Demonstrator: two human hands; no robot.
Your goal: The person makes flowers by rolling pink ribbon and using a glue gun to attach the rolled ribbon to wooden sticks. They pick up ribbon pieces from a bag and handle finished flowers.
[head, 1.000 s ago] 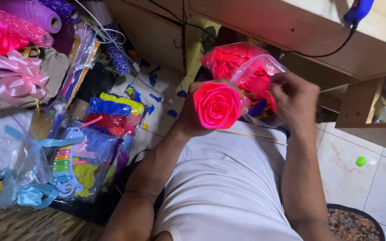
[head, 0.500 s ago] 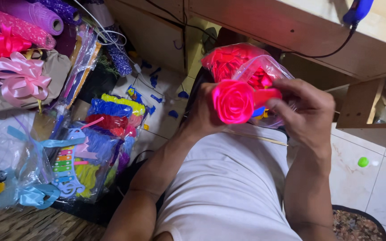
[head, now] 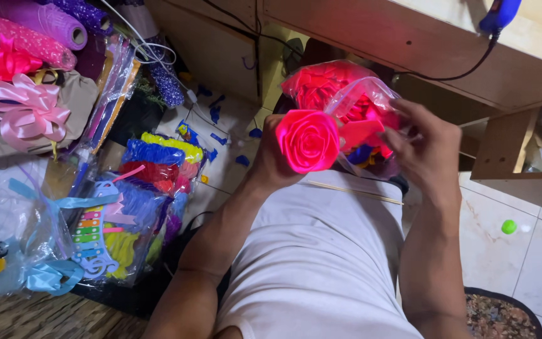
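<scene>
Tiled floor lies far right. Left hand stays clamped on a pink ribbon rose; right hand, pinching a red petal strip, has drawn closer beside a clear bag.

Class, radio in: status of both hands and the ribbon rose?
Left hand gripping pink ribbon rose. Right hand pinching a pink petal piece beside it. Clear bag of red petals close behind.
</scene>
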